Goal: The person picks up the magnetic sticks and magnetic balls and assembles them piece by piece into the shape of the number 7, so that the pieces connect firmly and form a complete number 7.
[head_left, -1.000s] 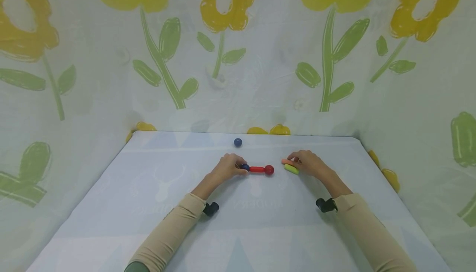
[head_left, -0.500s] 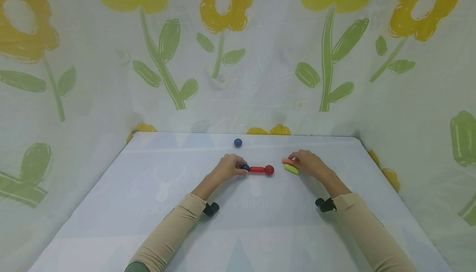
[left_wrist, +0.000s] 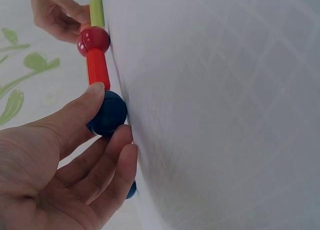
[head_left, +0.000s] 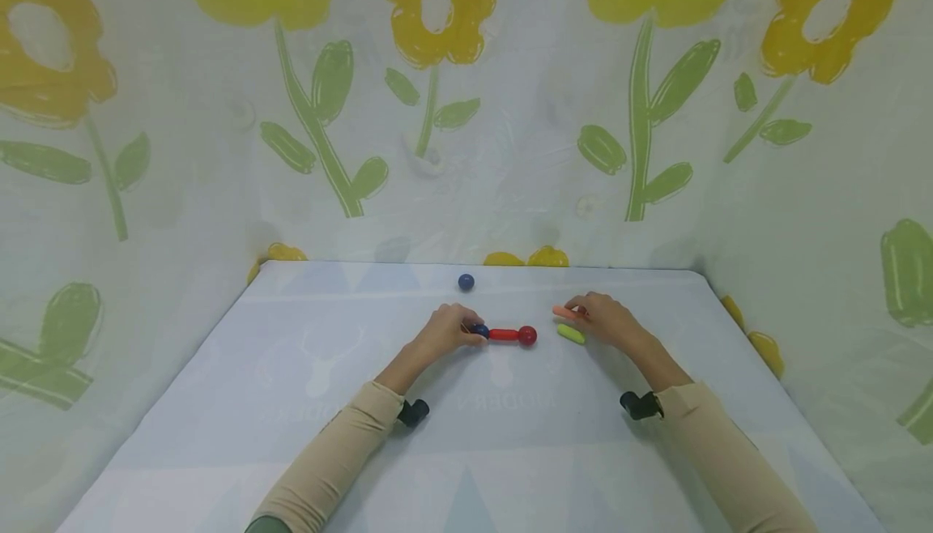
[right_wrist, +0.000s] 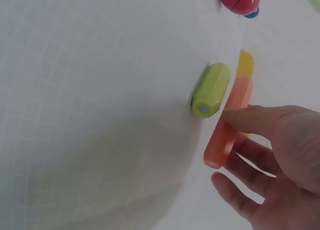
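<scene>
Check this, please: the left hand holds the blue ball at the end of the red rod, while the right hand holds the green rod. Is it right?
Not quite: the right hand holds the orange rod, not the green rod, as the right wrist view shows. The rest stands.

Green rod (head_left: 571,334), blue ball (head_left: 466,282) on table (head_left: 328,452)

Booth-type setup (head_left: 824,225), flower-print sheets (head_left: 517,152) L, R & back, pale tbl (head_left: 554,460) inside
</scene>
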### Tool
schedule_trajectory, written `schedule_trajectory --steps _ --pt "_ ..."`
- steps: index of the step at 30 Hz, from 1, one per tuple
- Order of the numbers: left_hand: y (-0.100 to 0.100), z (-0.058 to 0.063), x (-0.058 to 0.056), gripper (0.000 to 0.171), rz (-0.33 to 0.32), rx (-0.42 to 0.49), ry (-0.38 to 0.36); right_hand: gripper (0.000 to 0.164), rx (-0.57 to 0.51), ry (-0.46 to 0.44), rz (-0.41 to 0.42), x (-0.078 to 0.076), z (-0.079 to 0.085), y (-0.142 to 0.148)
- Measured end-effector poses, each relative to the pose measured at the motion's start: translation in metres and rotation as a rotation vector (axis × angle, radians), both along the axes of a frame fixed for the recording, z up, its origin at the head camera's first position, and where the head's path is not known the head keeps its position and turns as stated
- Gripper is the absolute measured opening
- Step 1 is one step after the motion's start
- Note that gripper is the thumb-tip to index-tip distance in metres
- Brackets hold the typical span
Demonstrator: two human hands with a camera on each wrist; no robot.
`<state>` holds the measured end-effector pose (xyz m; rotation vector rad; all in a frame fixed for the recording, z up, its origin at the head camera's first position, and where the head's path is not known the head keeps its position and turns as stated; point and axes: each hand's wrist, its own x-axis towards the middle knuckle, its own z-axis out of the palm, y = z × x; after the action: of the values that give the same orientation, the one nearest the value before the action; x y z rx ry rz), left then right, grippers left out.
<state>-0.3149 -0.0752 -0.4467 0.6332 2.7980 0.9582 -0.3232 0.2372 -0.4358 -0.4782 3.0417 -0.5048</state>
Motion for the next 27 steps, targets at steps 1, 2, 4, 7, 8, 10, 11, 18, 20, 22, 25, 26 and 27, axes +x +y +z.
schedule_trajectory --steps 1,2,4,7,8,10,11,18,20,22,25,26,27 --pt "0.000 0.000 0.000 0.036 -0.001 0.000 0.002 0.027 0.003 0.002 -0.002 0.000 0.001 0.000" --pt "0.000 0.000 0.000 0.036 -0.001 -0.001 0.001 0.027 0.008 0.005 -0.004 0.001 0.001 0.000" --pt "0.000 -0.001 0.000 0.036 0.000 0.000 -0.001 0.028 0.018 0.010 -0.013 0.002 0.002 0.000" --pt "0.000 -0.002 -0.001 0.036 0.001 -0.002 0.001 0.027 0.022 0.025 -0.002 0.004 0.004 0.000" --pt "0.000 -0.002 -0.002 0.036 0.001 -0.004 0.001 0.027 0.019 0.030 -0.001 0.004 0.004 -0.001" --pt "-0.001 -0.002 -0.002 0.036 0.003 -0.005 0.001 0.026 0.012 0.040 0.003 0.005 0.004 -0.001" --pt "-0.001 -0.002 -0.002 0.037 0.004 -0.005 0.001 0.026 0.006 0.044 0.007 0.006 0.005 -0.001" --pt "-0.001 -0.004 -0.003 0.037 0.006 -0.002 0.005 0.025 -0.081 0.050 0.041 0.010 0.008 -0.003" --pt "-0.001 -0.004 -0.003 0.037 0.004 -0.001 0.006 0.025 -0.114 0.044 0.052 0.011 0.009 -0.004" --pt "-0.001 -0.004 -0.003 0.037 0.002 -0.001 0.008 0.025 -0.138 0.039 0.055 0.012 0.009 -0.005" --pt "-0.001 -0.004 -0.003 0.037 0.000 -0.001 0.011 0.025 -0.163 0.028 0.049 0.014 0.009 -0.007" --pt "-0.001 -0.004 -0.003 0.037 0.000 -0.002 0.013 0.026 -0.170 0.024 0.044 0.015 0.010 -0.008" --pt "-0.001 -0.004 -0.003 0.037 -0.001 -0.002 0.015 0.026 -0.175 0.017 0.039 0.015 0.010 -0.008"
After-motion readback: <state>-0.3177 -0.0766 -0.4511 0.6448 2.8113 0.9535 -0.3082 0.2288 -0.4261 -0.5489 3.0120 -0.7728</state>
